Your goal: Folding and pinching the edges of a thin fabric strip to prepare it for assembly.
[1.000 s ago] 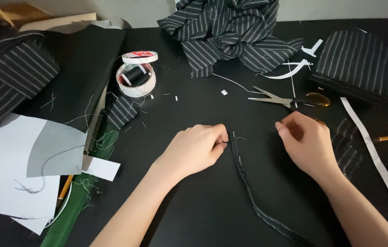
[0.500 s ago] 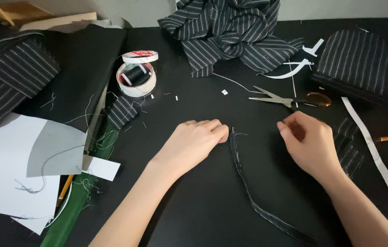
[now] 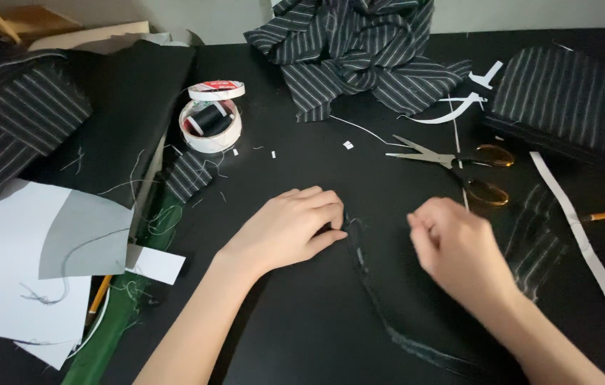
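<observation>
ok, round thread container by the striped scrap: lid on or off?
Off. The round container sits open with a black thread spool visible inside; its lid lies just behind it on the table.

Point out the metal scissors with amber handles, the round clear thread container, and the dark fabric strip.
metal scissors with amber handles (image 3: 452, 160), head view, pivot
round clear thread container (image 3: 210, 125), head view, middle
dark fabric strip (image 3: 364, 265), head view, upper length

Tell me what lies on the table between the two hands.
In the head view, a narrow dark fabric strip with a frayed edge lies between the left hand and the right hand, curving toward the lower right.
</observation>
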